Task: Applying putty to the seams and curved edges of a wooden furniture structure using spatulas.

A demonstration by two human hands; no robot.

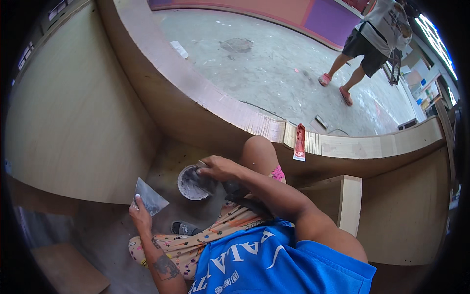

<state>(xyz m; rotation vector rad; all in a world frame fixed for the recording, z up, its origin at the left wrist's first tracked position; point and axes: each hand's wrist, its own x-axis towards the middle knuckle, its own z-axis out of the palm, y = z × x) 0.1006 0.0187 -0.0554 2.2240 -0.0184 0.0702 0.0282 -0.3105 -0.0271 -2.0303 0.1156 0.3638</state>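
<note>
Curved wooden wall encloses the work position. Left hand pinches a flat scraper, broad edge facing the bucket forward and right. Right hand is nearer, curled at the rim; its grip cannot be confirmed.

One bucket, at least one scraper, one red tube, one co-worker and two pink clogs are there.
</note>
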